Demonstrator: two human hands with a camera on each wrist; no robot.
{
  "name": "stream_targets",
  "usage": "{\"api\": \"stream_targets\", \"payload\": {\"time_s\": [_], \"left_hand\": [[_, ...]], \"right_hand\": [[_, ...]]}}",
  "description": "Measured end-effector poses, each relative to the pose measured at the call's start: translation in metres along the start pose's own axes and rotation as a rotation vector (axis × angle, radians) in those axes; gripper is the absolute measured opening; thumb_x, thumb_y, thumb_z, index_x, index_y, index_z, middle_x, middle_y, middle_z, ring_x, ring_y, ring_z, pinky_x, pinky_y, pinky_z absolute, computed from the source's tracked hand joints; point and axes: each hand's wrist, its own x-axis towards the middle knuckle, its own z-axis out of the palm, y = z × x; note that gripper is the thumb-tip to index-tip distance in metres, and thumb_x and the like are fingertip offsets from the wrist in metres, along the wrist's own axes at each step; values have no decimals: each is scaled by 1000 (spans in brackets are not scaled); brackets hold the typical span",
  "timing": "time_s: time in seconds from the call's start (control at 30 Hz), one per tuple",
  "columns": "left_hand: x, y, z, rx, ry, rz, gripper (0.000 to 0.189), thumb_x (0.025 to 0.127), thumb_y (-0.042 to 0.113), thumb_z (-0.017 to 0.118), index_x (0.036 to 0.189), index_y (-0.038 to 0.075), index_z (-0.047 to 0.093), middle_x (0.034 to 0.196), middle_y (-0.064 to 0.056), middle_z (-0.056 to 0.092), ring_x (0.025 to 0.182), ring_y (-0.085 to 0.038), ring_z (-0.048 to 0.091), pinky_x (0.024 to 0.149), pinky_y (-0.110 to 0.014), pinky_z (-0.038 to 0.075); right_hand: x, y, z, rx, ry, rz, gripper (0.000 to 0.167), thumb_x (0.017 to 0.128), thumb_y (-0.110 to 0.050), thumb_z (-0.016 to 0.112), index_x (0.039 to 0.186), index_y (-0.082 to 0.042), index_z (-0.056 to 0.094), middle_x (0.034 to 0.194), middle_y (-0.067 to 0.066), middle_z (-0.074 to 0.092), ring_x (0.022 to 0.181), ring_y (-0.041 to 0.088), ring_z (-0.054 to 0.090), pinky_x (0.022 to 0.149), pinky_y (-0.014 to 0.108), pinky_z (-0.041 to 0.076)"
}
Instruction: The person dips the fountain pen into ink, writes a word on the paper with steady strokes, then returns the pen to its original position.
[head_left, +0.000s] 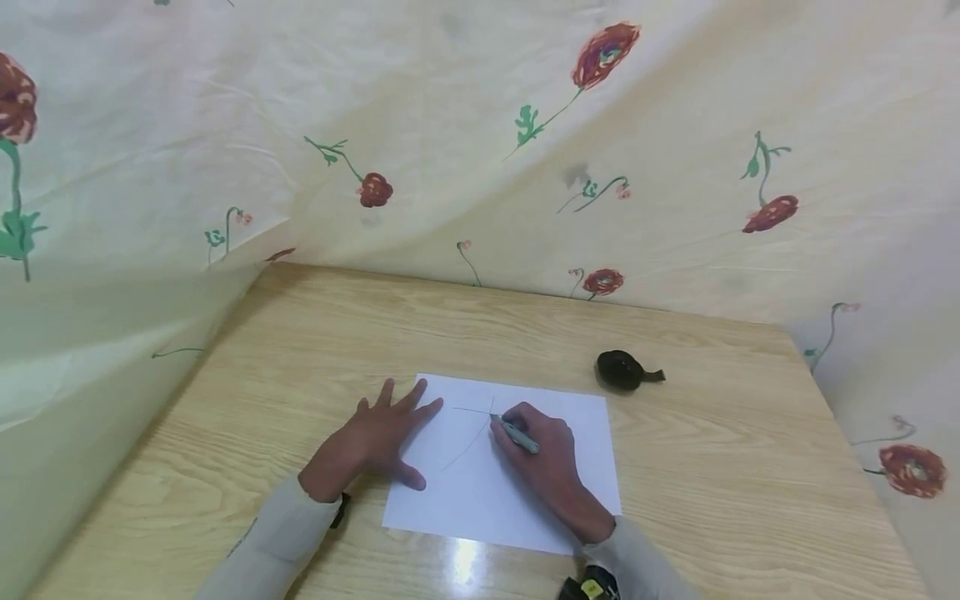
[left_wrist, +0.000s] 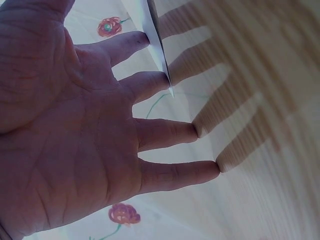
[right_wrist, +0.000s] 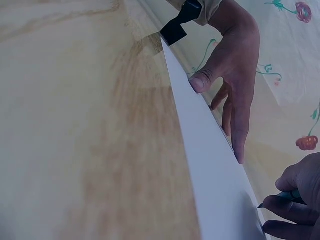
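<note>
A white sheet of paper point(head_left: 465, 508) lies on the wooden table, with a few thin curved lines drawn on its upper left part. My right hand point(head_left: 547, 454) pinches a grey-green pen point(head_left: 519, 435), its tip touching the paper where the lines meet. In the right wrist view the pen point(right_wrist: 289, 195) shows only partly between the fingers. Across the sheet's left edge my left hand point(head_left: 378, 437) rests with fingers spread, thumb and some fingertips on the paper. From below, the left wrist view shows that hand's palm point(left_wrist: 75, 130) raised and its fingertips touching the surface.
Beyond the sheet's top right corner sits a small black pan-shaped dish point(head_left: 621, 370) with a short handle. The wooden table point(head_left: 750, 467) is bordered at the back and sides by a cream cloth point(head_left: 465, 125) printed with red flowers.
</note>
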Motion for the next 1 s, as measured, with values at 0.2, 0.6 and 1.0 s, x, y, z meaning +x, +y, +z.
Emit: {"api": "stream_targets", "payload": {"time_s": [0.2, 0.6, 1.0], "left_hand": [[5, -4, -1, 14, 6, 6, 112, 67, 51, 88, 158, 20, 31, 166, -14, 15, 144, -58, 6, 102, -79, 20], [9, -11, -3, 16, 6, 13, 112, 66, 52, 89, 158, 21, 31, 166, -13, 14, 144, -57, 6, 102, -79, 20], [-7, -7, 6, -6, 20, 17, 111, 67, 49, 89, 157, 22, 32, 166, -12, 15, 145, -55, 5, 104, -78, 19]], "right_hand": [[3, 1, 2, -21, 5, 3, 12, 82, -16, 81, 84, -13, 70, 67, -9, 66, 49, 0, 43, 47, 21, 38], [3, 0, 7, -35, 17, -1, 12, 82, -16, 81, 85, -13, 70, 69, -6, 68, 49, 0, 44, 47, 21, 37], [-18, -3, 8, -34, 55, -51, 13, 80, -14, 81, 82, -13, 69, 66, -9, 66, 46, -2, 38, 43, 20, 34]]}}
